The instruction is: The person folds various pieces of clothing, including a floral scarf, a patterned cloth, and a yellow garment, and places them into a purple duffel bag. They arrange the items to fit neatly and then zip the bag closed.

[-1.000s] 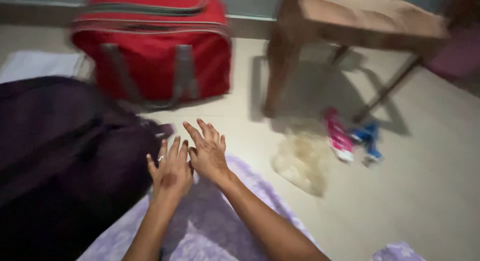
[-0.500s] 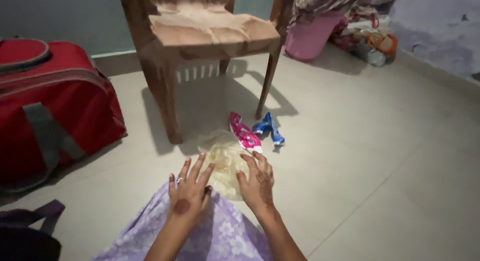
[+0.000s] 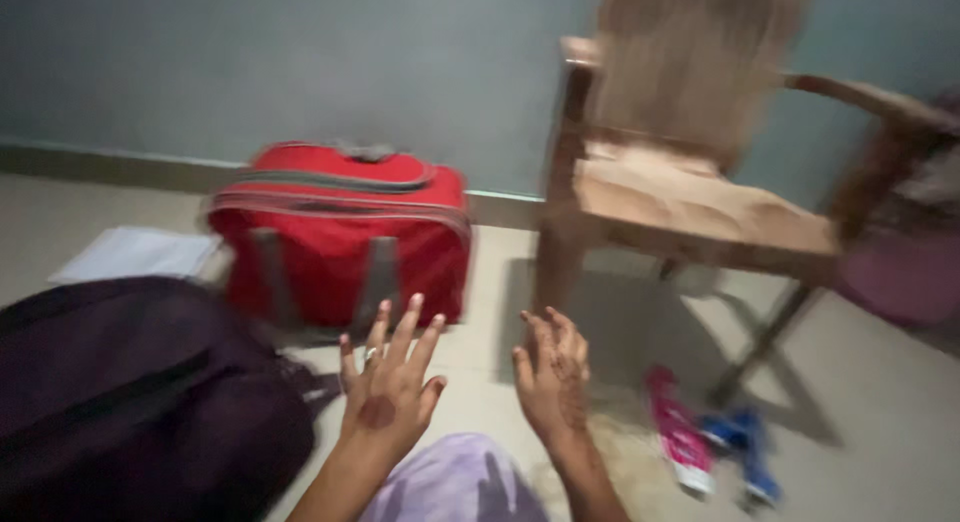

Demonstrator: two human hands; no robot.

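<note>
Both hands up, fingers spread, nothing held

Left hand [image 3: 388, 397] is raised palm-down w/ fingers [image 3: 409, 322] fanned wide apart, a ring on one finger and a dark round mark on the back of the hand. Right hand [image 3: 553, 380] sits just beside it, a gap between them, fingers loosely spread and curled a bit fwd, empty too. Both forearms come up from the bottom edge over a lilac floral cloth [image 3: 460, 487] on the lap. Nearest stuff: red bag [image 3: 340, 237] w/ grey straps on the floor right past the left fingertips, dark purple bag [image 3: 130, 392] to the left. Wooden chair [image 3: 700, 197] stands beyond the right hand; pink packet [image 3: 680, 437] and blue packet [image 3: 745, 452] lie on the floor [image 3: 880, 422] near its leg. White sheet [image 3: 135, 254] lies on the floor left of the red bag. Pic is pretty blurry tbh.
</note>
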